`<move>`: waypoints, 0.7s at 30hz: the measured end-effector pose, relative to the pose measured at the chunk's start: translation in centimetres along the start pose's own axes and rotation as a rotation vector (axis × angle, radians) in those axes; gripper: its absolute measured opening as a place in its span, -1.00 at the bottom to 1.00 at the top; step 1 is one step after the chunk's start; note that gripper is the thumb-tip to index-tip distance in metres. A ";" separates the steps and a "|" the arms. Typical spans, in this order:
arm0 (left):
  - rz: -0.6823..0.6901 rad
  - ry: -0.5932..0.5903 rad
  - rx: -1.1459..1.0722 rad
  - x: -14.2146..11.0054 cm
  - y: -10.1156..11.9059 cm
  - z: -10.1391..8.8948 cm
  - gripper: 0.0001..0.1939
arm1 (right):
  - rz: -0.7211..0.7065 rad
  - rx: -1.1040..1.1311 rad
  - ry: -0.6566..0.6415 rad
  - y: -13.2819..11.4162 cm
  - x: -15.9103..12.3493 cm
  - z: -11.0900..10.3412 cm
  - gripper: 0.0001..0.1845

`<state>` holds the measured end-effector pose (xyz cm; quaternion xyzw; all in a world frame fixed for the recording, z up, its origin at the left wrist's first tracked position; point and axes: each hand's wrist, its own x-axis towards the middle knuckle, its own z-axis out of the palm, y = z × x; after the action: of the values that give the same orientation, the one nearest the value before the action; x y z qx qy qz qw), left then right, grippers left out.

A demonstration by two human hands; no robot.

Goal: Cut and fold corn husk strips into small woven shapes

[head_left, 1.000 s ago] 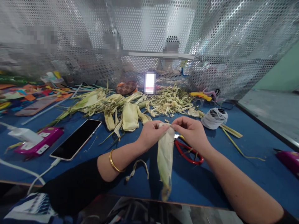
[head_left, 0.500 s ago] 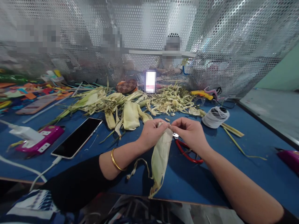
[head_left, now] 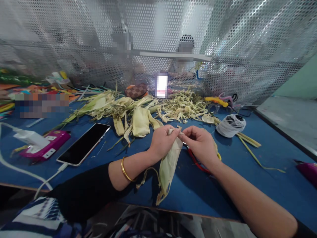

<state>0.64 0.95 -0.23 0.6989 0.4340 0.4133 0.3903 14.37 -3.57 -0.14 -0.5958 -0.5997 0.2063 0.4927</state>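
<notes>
A pale green corn husk (head_left: 169, 168) hangs from my fingers over the blue table, its brownish tip pointing down toward the front edge. My left hand (head_left: 162, 140) is closed, pinching the husk's gathered top between thumb and fingers. Against that same top, my right hand (head_left: 201, 142) pinches with thumb and forefinger; the fingertips of both hands almost meet. Partly covered by my right hand, scissors with red handles (head_left: 196, 162) lie on the table. A thin curled husk strip (head_left: 146, 175) rests left of the hanging husk.
Beyond my hands lie piled husks (head_left: 141, 120) and shredded fibres (head_left: 184, 107). A white string spool (head_left: 230, 125) stands at right. At left are a phone (head_left: 84, 143) on a cable and a purple power strip (head_left: 49, 145). A perforated metal screen (head_left: 153, 33) closes off the back.
The husk's lower end has swung left from hanging nearly straight. Its top looks more bunched between my fingers. My right hand now hides more of the scissors.
</notes>
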 end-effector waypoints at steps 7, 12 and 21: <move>-0.016 0.030 0.079 0.9 -1.0 0.0 -0.67 | -0.366 -0.253 0.055 -1.4 -1.2 -0.4 -0.87; -0.063 0.138 0.115 2.7 -2.2 -0.8 -0.67 | -0.385 0.067 -0.114 -3.1 -2.0 -2.2 -0.92; -0.102 0.307 0.106 5.0 -3.8 -2.3 -0.67 | -0.361 0.643 -0.536 -4.3 -2.0 -8.4 -0.96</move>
<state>-1.10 7.22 -1.70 0.6245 0.5444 0.4713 0.3025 18.80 -9.09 6.35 -0.2240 -0.7057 0.4398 0.5083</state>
